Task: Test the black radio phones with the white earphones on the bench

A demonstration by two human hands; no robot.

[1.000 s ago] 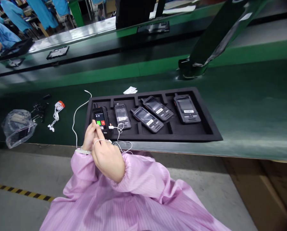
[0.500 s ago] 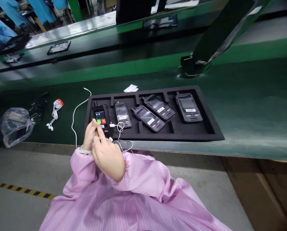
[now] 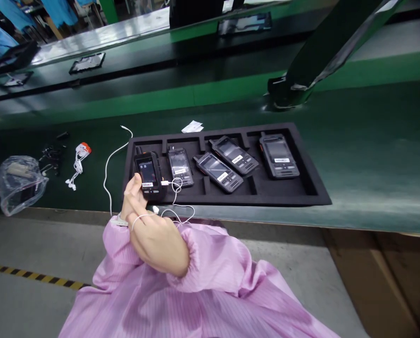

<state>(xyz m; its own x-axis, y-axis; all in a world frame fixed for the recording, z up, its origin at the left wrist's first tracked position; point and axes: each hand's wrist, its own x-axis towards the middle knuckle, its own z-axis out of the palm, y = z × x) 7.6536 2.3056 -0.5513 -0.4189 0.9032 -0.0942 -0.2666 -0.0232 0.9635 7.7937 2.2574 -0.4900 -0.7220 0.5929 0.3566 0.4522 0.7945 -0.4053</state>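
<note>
My left hand [image 3: 133,191] is closed on the lower left side of a black handheld device [image 3: 148,172] with a lit screen, at the left end of a black foam tray [image 3: 231,199]. A white plug [image 3: 165,183] sits in the device's right side, its cable looping down. My right hand [image 3: 153,234] is closed around the white earphone cord [image 3: 186,206], in front of my left hand; an earbud [image 3: 156,210] hangs by its fingers. Several similar devices lie in the tray, among them one at the far right [image 3: 279,156].
Left of the tray lie a white cable [image 3: 106,165], bundled earphones with an orange tie [image 3: 79,164], black cords [image 3: 53,157] and a clear plastic bag [image 3: 19,183]. A green post [image 3: 322,51] rises behind the tray. People in blue stand at the far left.
My right hand has drawn back from the device's screen toward me. The green and red blocks on the screen are gone. The view has shifted slightly.
</note>
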